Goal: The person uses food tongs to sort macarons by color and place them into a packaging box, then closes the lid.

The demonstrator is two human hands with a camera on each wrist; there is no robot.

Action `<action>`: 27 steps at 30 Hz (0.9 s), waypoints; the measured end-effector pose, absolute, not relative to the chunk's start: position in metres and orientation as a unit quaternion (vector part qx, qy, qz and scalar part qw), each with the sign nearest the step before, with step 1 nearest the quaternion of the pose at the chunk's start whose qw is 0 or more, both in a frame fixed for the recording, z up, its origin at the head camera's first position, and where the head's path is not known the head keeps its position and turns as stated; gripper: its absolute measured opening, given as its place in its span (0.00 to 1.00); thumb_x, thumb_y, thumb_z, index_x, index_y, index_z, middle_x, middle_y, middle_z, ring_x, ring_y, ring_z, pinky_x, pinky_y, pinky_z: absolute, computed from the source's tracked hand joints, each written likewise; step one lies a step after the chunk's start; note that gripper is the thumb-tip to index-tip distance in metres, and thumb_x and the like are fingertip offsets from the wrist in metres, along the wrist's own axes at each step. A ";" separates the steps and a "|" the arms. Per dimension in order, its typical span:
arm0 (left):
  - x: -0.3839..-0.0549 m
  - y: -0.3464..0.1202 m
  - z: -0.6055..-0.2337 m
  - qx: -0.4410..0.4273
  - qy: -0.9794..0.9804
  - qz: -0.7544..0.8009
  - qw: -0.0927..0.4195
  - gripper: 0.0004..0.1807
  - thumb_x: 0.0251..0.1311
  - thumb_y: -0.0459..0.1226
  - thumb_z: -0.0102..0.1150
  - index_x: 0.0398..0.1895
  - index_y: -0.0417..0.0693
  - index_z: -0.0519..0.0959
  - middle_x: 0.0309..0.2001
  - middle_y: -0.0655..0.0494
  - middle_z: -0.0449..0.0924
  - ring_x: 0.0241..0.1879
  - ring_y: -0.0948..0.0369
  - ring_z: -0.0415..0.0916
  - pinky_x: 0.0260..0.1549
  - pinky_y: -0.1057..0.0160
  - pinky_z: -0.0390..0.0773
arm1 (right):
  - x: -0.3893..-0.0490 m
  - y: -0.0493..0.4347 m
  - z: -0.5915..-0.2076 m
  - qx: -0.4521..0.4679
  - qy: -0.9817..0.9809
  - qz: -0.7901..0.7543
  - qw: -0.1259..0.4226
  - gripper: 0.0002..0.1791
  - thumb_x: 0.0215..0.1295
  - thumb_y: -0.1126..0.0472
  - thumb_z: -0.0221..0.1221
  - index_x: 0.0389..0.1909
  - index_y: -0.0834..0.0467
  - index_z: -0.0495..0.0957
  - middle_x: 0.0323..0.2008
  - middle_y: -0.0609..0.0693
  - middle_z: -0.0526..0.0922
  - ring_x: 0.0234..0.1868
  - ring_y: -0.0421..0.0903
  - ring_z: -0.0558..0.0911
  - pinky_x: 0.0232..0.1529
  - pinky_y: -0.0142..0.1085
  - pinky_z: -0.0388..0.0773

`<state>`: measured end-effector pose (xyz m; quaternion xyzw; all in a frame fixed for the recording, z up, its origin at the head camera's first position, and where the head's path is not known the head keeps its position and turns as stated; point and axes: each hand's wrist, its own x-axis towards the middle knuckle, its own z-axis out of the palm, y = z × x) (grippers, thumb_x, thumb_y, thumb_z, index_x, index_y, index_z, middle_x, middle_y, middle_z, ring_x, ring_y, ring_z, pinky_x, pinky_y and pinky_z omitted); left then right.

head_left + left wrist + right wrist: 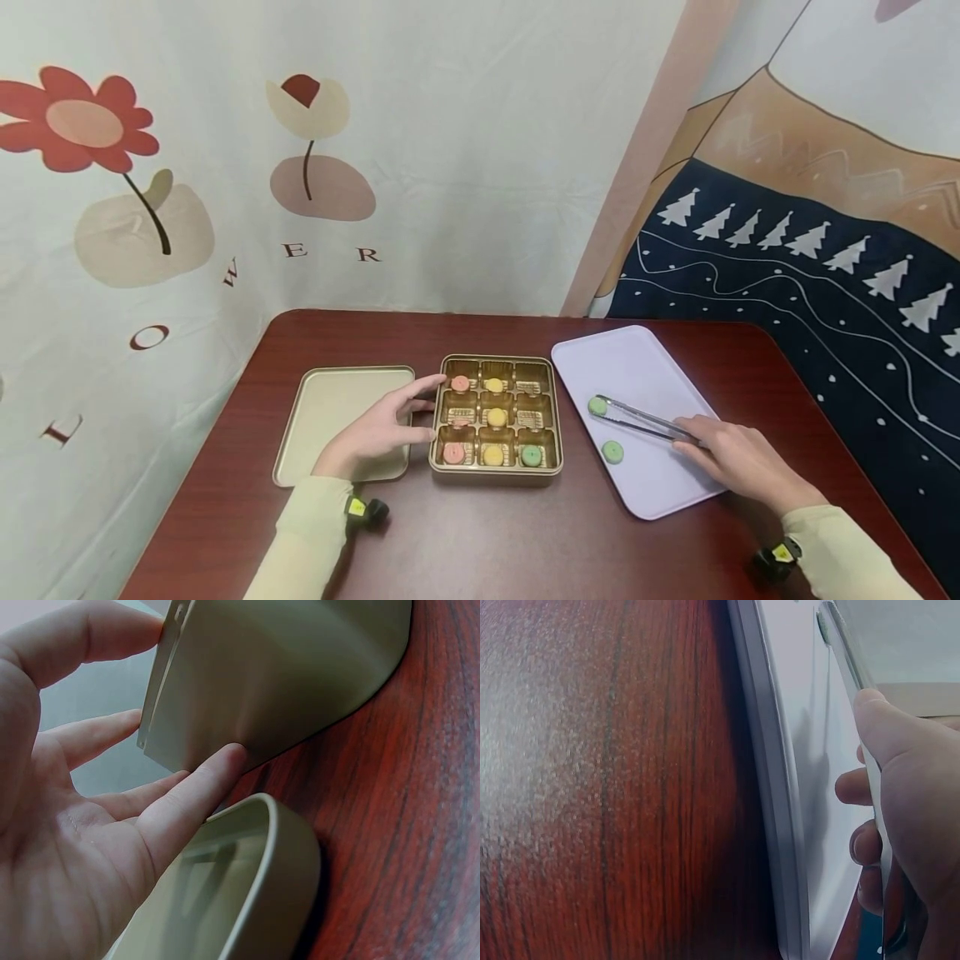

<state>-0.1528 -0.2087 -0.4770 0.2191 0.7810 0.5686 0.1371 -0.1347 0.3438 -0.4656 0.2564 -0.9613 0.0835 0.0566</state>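
A gold tin box (496, 477) with nine compartments sits mid-table, holding pink, yellow and green round sweets. My left hand (382, 425) rests open against its left side, fingers straight along the wall (262, 682). The box lid (330, 417) lies under and left of that hand. My right hand (738, 458) grips metal tongs (641, 418), whose tips close around a green sweet (597, 405) on the lilac tray (645, 358). A second green sweet (612, 451) lies just below it. In the right wrist view the tongs (847, 660) run up past my thumb.
The dark red wooden table (480, 542) has bare surface in front of the box. Printed fabric backdrops hang close behind and to the right. The tray's rim (769, 787) borders the bare wood beside my right hand.
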 end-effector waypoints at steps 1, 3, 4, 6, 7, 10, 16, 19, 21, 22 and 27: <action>-0.153 -0.209 -0.477 0.220 0.781 0.569 0.137 0.49 0.59 0.30 0.71 0.82 0.39 0.57 0.78 0.39 0.63 0.67 0.36 0.71 0.69 0.34 0.68 | -0.135 0.343 -0.466 0.257 -0.961 0.081 0.056 0.23 0.68 0.48 0.69 0.58 0.55 0.85 0.51 0.53 0.90 0.49 0.51 0.88 0.49 0.54 0.87; -0.153 -0.209 -0.476 0.221 0.782 0.568 0.135 0.49 0.59 0.30 0.71 0.82 0.39 0.57 0.78 0.39 0.63 0.68 0.35 0.71 0.69 0.34 0.68 | -0.136 0.343 -0.466 0.257 -0.962 0.078 0.057 0.23 0.68 0.48 0.69 0.58 0.56 0.85 0.51 0.53 0.90 0.48 0.50 0.88 0.49 0.54 0.87; -0.153 -0.209 -0.476 0.221 0.783 0.566 0.134 0.49 0.59 0.30 0.71 0.82 0.39 0.57 0.78 0.38 0.63 0.68 0.35 0.70 0.69 0.33 0.68 | -0.136 0.342 -0.465 0.255 -0.962 0.078 0.059 0.23 0.68 0.48 0.69 0.58 0.55 0.85 0.50 0.52 0.90 0.47 0.49 0.88 0.48 0.53 0.87; -0.153 -0.209 -0.476 0.221 0.785 0.564 0.133 0.48 0.59 0.30 0.71 0.82 0.39 0.57 0.78 0.38 0.62 0.68 0.34 0.70 0.69 0.33 0.68 | -0.136 0.341 -0.465 0.253 -0.962 0.081 0.059 0.23 0.68 0.48 0.69 0.58 0.55 0.86 0.50 0.52 0.90 0.47 0.49 0.88 0.48 0.53 0.87; -0.153 -0.209 -0.476 0.219 0.785 0.563 0.134 0.48 0.59 0.30 0.71 0.82 0.39 0.57 0.78 0.38 0.62 0.68 0.34 0.70 0.69 0.33 0.68 | -0.135 0.341 -0.464 0.252 -0.962 0.083 0.058 0.22 0.68 0.48 0.69 0.58 0.55 0.86 0.50 0.52 0.90 0.47 0.49 0.88 0.48 0.53 0.87; -0.152 -0.209 -0.477 0.218 0.787 0.561 0.133 0.48 0.59 0.30 0.71 0.82 0.39 0.57 0.78 0.38 0.62 0.68 0.34 0.70 0.69 0.33 0.68 | -0.135 0.339 -0.464 0.249 -0.963 0.089 0.054 0.22 0.68 0.48 0.69 0.57 0.55 0.86 0.50 0.51 0.90 0.47 0.49 0.88 0.48 0.53 0.87; -0.149 -0.208 -0.478 0.215 0.787 0.563 0.136 0.49 0.59 0.31 0.71 0.82 0.39 0.57 0.78 0.38 0.63 0.68 0.34 0.70 0.69 0.33 0.68 | -0.134 0.339 -0.467 0.245 -0.964 0.087 0.052 0.21 0.68 0.48 0.69 0.57 0.54 0.86 0.49 0.50 0.90 0.46 0.47 0.87 0.48 0.53 0.87; -0.148 -0.208 -0.477 0.210 0.788 0.561 0.139 0.49 0.59 0.32 0.71 0.83 0.41 0.57 0.79 0.40 0.61 0.69 0.35 0.69 0.68 0.33 0.68 | -0.133 0.340 -0.470 0.241 -0.966 0.085 0.046 0.22 0.68 0.48 0.69 0.57 0.54 0.86 0.50 0.50 0.90 0.47 0.48 0.87 0.49 0.53 0.87; -0.147 -0.208 -0.477 0.213 0.789 0.559 0.138 0.49 0.59 0.32 0.71 0.82 0.41 0.57 0.79 0.39 0.60 0.69 0.35 0.69 0.68 0.33 0.69 | -0.132 0.340 -0.470 0.238 -0.967 0.086 0.042 0.22 0.68 0.48 0.69 0.58 0.54 0.86 0.50 0.50 0.89 0.47 0.48 0.87 0.50 0.53 0.87; -0.147 -0.209 -0.477 0.212 0.790 0.558 0.138 0.49 0.59 0.32 0.71 0.83 0.41 0.57 0.80 0.40 0.60 0.69 0.35 0.70 0.67 0.34 0.70 | -0.132 0.340 -0.470 0.238 -0.967 0.086 0.043 0.22 0.68 0.48 0.69 0.58 0.54 0.86 0.50 0.50 0.90 0.48 0.48 0.88 0.50 0.54 0.87; -0.150 -0.209 -0.477 0.218 0.792 0.554 0.133 0.49 0.60 0.31 0.71 0.82 0.39 0.56 0.78 0.37 0.62 0.68 0.34 0.70 0.67 0.34 0.71 | -0.134 0.339 -0.468 0.246 -0.963 0.092 0.058 0.21 0.68 0.48 0.69 0.57 0.54 0.86 0.50 0.50 0.90 0.47 0.49 0.88 0.49 0.53 0.87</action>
